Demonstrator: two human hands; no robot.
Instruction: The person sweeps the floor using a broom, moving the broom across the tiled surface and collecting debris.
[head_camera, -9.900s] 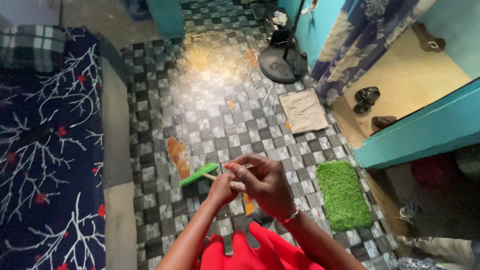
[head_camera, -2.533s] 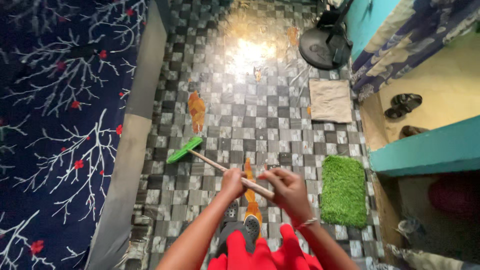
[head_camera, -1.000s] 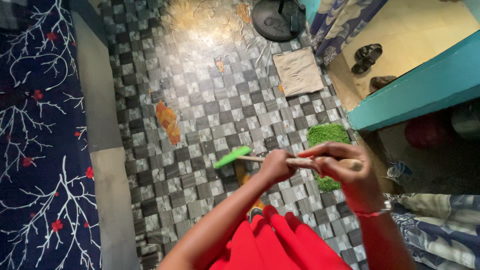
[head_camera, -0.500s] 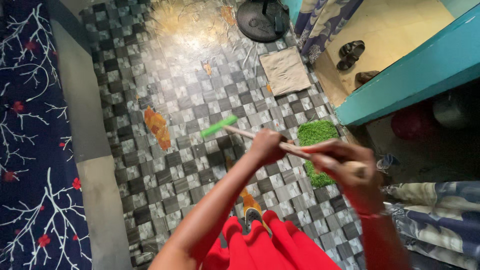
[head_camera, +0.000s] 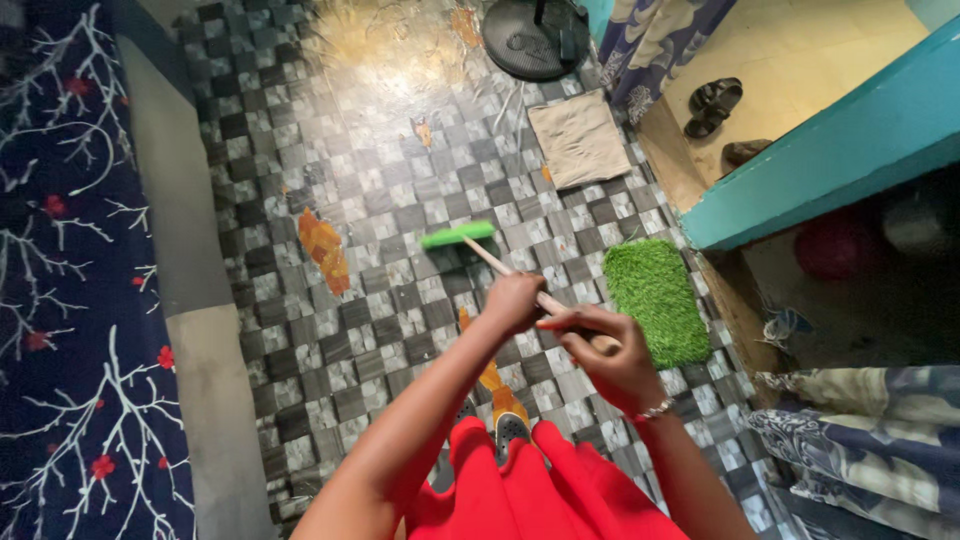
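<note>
Right hand (head_camera: 610, 360) nearest me, fingers wrapped round top end of wooden broom handle (head_camera: 520, 282) to steer it. Left hand (head_camera: 515, 300) clenched lower on handle, for push. Handle slants away to green broom head (head_camera: 458, 236), down on checkered floor (head_camera: 400, 180). Green mat (head_camera: 655, 300) just right; tan cloth (head_camera: 578, 140) farther.

My broom (head_camera: 478, 247) — a slim pale wooden stick with a narrow bright green head — slants away from me over the grey checkered floor. Its head lies level and crosswise, low over the tiles just left of the green mat — whether it touches them I can't tell.
</note>
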